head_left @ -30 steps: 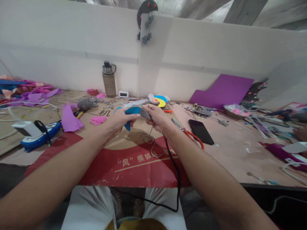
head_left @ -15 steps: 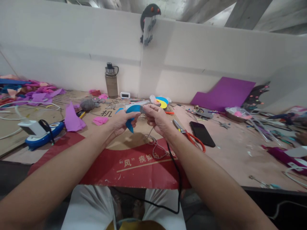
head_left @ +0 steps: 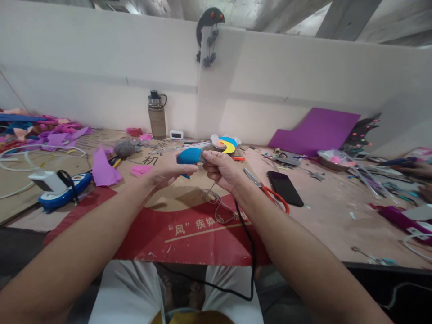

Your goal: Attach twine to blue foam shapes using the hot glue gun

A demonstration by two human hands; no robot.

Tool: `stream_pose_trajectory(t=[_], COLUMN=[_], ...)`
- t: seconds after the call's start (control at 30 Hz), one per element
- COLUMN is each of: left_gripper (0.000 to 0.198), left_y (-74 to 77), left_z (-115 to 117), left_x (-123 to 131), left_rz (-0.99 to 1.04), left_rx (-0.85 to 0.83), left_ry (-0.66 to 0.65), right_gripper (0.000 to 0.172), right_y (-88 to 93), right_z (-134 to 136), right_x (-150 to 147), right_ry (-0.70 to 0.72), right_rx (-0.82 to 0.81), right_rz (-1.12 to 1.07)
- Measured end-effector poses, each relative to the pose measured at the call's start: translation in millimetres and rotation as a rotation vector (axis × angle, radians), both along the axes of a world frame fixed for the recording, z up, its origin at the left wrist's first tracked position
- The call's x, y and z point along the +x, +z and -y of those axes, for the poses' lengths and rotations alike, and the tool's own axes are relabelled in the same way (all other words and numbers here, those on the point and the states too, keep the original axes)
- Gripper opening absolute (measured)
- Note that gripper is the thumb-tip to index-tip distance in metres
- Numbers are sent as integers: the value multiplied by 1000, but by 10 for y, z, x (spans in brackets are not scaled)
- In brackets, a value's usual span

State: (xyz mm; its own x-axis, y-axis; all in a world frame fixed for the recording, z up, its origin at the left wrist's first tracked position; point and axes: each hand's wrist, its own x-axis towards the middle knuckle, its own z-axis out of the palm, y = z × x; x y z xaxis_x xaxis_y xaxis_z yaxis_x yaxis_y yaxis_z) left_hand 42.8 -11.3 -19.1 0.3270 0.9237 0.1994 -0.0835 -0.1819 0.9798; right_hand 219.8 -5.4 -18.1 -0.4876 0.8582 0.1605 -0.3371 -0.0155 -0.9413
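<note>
Both my hands meet above the middle of the table, over a red and tan cardboard sheet [head_left: 189, 234]. My left hand [head_left: 167, 170] is closed on a blue felt piece [head_left: 189, 156], thumb on top. My right hand [head_left: 222, 168] is closed on the right end of the same piece, where a grey part [head_left: 203, 155] shows between the fingers. A thin thread [head_left: 216, 198] hangs from my right hand down to the cardboard. Whether the grey part is a separate thing I cannot tell.
Red-handled scissors [head_left: 270, 191] and a black phone [head_left: 285, 182] lie right of my hands. A water bottle [head_left: 157, 114] stands at the back wall. Purple and pink felt scraps [head_left: 101, 166] and a blue and white device [head_left: 57, 186] lie left. A black cable [head_left: 248, 252] runs off the table's front edge. Another person's hand [head_left: 420, 168] shows at far right.
The blue piece has turned in my hands; its lower pointed tip no longer hangs below my left hand. Both hands stay together at the same place.
</note>
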Motion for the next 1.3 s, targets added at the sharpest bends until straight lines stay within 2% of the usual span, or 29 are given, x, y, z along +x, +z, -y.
stream_pose_trajectory(t=[0.13,0.2,0.3,0.37,0.4,0.47,0.5,0.57,0.67,0.73,0.83,0.97,1.1,1.2,1.3], left_gripper=[41,41,54,65,65,50,43,46,51,46,32,26,26,28,29], left_y=[-28,-39,-52,-63,-68,-73,-71,-58,-29,-15,-10,-13,-26,-52,-75], left_z=[-30,-55,-108,-144,-158,-167,-160,-125,-60,-39,-51,-71,-56,-52,-59], left_x=[12,5,-24,-50,-62,-79,-80,-63,2,41,56,34,20,4,-8], left_rz=[-88,-152,-301,-369,-381,-357,-329,-231,3,108,230,274,226,146,124], left_rx=[111,194,327,383,397,395,368,239,-109,-296,-413,-365,-166,-18,64], left_ry=[93,164,291,401,479,642,683,632,316,135,90,160,178,241,293], right_gripper=[45,43,34,28,26,22,20,17,18,21,26,28,29,31,31], right_y=[-9,-23,-51,-68,-75,-90,-98,-116,-149,-174,-212,-248,-255,-265,-282], right_z=[4,-11,-54,-84,-95,-103,-100,-82,-43,-20,-5,-6,-16,-38,-64], right_x=[-9,-23,-26,-5,12,47,63,85,96,96,91,78,71,69,63], right_ry=[41,-8,-267,-483,-579,-738,-797,-862,-835,-793,-730,-654,-689,-727,-731], right_rx=[12,36,164,343,446,656,756,947,1195,1300,1424,1480,1451,1448,1441], right_rz=[44,55,109,209,271,392,448,556,708,805,906,954,975,962,930])
